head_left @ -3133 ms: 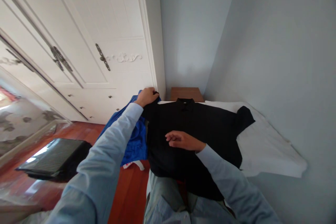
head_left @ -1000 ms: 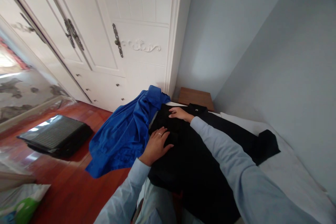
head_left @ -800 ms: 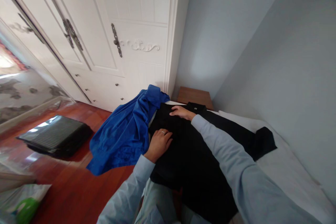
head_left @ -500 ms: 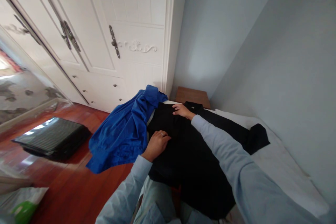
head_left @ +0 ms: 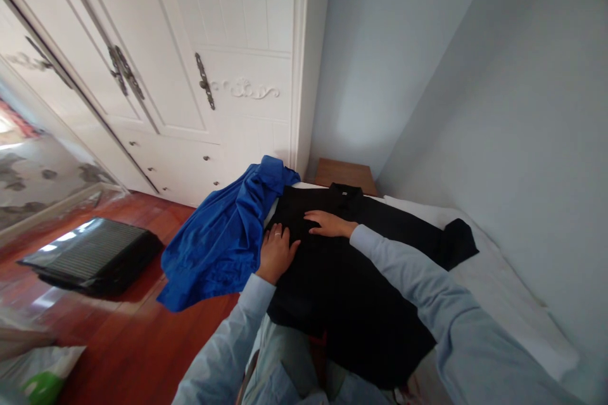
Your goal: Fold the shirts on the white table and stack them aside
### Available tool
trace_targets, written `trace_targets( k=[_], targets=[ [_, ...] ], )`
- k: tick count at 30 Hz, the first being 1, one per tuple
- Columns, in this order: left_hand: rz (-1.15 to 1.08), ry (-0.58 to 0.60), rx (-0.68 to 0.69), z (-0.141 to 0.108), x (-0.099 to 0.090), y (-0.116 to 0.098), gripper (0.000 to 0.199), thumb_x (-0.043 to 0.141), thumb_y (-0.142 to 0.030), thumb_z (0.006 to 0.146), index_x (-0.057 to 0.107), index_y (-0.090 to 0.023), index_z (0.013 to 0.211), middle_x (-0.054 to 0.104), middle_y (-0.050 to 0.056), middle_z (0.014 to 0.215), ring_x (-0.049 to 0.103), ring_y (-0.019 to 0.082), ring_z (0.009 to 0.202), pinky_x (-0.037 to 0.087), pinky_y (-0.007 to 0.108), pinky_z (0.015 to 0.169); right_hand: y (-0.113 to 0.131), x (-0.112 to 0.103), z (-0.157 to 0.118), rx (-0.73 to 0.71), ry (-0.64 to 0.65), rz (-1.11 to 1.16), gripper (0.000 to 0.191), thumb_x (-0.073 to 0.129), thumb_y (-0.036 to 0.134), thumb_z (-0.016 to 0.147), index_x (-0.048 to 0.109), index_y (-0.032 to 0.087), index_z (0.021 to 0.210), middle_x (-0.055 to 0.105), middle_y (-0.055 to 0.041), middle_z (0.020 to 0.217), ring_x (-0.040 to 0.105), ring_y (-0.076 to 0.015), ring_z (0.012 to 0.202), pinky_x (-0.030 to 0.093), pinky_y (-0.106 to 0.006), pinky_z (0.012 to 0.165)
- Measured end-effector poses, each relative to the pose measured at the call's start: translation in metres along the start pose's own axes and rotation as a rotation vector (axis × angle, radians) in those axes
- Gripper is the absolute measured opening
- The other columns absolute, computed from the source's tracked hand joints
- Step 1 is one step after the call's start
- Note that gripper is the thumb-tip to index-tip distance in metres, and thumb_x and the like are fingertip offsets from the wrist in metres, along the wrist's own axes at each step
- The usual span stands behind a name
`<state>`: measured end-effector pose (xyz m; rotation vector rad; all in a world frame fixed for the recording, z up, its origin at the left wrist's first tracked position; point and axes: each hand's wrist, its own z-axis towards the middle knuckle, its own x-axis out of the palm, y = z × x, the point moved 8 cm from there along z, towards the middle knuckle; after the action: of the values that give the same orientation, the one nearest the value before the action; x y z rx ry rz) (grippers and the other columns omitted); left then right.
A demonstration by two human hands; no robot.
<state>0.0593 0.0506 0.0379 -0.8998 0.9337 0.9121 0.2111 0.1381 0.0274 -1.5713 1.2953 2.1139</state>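
A black collared shirt (head_left: 346, 285) lies spread over a white-covered surface (head_left: 503, 285), its collar at the far side and one sleeve stretched out to the right. My left hand (head_left: 277, 253) rests on the left part of the black fabric, fingers spread and a ring on one finger. Flat on the upper chest of the same shirt lies my right hand (head_left: 330, 224), fingers extended and holding nothing. A blue shirt (head_left: 218, 234) is rumpled just left of the black one, hanging over the edge of the surface.
Behind stands a white wardrobe (head_left: 247, 25) with dark handles. A brown wooden stand (head_left: 346, 175) sits in the wall corner. On the reddish floor at left are a black case (head_left: 95, 253) and a white and green bag (head_left: 45, 373).
My right hand has moved down from near the collar and lies flatter. My left hand has shifted slightly up and left, and its fingers have spread out.
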Motion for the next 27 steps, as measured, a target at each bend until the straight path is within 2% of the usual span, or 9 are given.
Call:
trace_targets(
  k=[6,8,11,13,16,18,20,23,27],
  targets=[
    [0.080,0.084,-0.100,0.005,-0.006,0.010,0.038,0.048,-0.043,0.099,0.072,-0.013,0.099,0.069,0.021,0.123,0.062,0.033,0.122,0.048,0.045,0.101,0.001,0.001,-0.027,0.013,0.030,-0.084,0.042,0.064,0.025,0.093,0.065,0.015,0.133,0.053,-0.0150,0.149,0.044,-0.0273,0.143,0.034,-0.043,0.120],
    [0.102,0.117,-0.128,0.011,-0.012,0.006,0.039,0.049,-0.043,0.099,0.073,-0.013,0.093,0.070,0.022,0.116,0.063,0.035,0.119,0.051,0.047,0.097,-0.003,-0.007,-0.050,0.020,0.042,-0.105,0.038,0.062,0.025,0.094,0.067,0.015,0.131,0.058,-0.0146,0.145,0.048,-0.0276,0.140,0.034,-0.045,0.120],
    [0.105,0.095,-0.086,0.022,-0.020,-0.015,0.035,0.054,-0.039,0.096,0.072,-0.009,0.101,0.064,0.027,0.127,0.054,0.041,0.131,0.046,0.055,0.102,-0.014,-0.029,-0.101,0.058,-0.003,-0.084,0.031,0.061,0.029,0.094,0.073,0.021,0.122,0.067,-0.0098,0.134,0.057,-0.0264,0.132,0.036,-0.046,0.119],
    [0.055,0.076,-0.001,0.030,-0.018,-0.040,0.034,0.056,-0.035,0.095,0.069,-0.007,0.111,0.058,0.028,0.138,0.045,0.042,0.139,0.040,0.059,0.109,-0.025,-0.051,-0.143,0.108,-0.097,-0.056,0.029,0.060,0.034,0.094,0.074,0.024,0.118,0.069,-0.0078,0.131,0.060,-0.0257,0.128,0.040,-0.046,0.116],
    [-0.054,0.118,0.180,0.041,-0.002,-0.091,0.041,0.058,-0.036,0.095,0.062,-0.009,0.125,0.053,0.027,0.145,0.038,0.041,0.145,0.034,0.059,0.114,-0.049,-0.088,-0.212,0.241,-0.292,-0.066,0.031,0.059,0.039,0.094,0.074,0.025,0.117,0.069,-0.0080,0.131,0.062,-0.0262,0.125,0.042,-0.048,0.113],
    [-0.117,0.163,0.315,0.048,0.014,-0.132,0.048,0.057,-0.040,0.096,0.058,-0.009,0.132,0.049,0.026,0.149,0.034,0.039,0.147,0.031,0.058,0.117,-0.071,-0.112,-0.258,0.386,-0.422,-0.126,0.034,0.060,0.039,0.092,0.072,0.023,0.119,0.068,-0.0107,0.132,0.060,-0.0279,0.127,0.040,-0.050,0.115],
    [-0.177,0.207,0.437,0.052,0.031,-0.174,0.053,0.056,-0.043,0.096,0.053,-0.011,0.138,0.046,0.025,0.152,0.030,0.038,0.150,0.029,0.058,0.118,-0.100,-0.132,-0.305,0.624,-0.554,-0.172,0.038,0.066,0.035,0.086,0.069,0.019,0.121,0.066,-0.0141,0.133,0.056,-0.0299,0.130,0.038,-0.049,0.116],
    [-0.249,0.259,0.584,0.053,0.056,-0.230,0.058,0.055,-0.047,0.096,0.050,-0.014,0.143,0.043,0.022,0.156,0.026,0.035,0.151,0.026,0.057,0.120,-0.140,-0.150,-0.366,0.994,-0.721,-0.165,0.044,0.070,0.032,0.080,0.067,0.014,0.120,0.065,-0.0194,0.132,0.053,-0.0339,0.133,0.039,-0.048,0.113],
    [-0.284,0.332,0.727,0.044,0.084,-0.282,0.060,0.050,-0.051,0.098,0.049,-0.015,0.145,0.041,0.020,0.157,0.024,0.033,0.153,0.023,0.055,0.122,-0.175,-0.157,-0.407,1.240,-0.823,-0.107,0.052,0.069,0.042,0.081,0.064,0.005,0.118,0.066,-0.0292,0.121,0.059,-0.0403,0.124,0.047,-0.050,0.102]
  ],
)
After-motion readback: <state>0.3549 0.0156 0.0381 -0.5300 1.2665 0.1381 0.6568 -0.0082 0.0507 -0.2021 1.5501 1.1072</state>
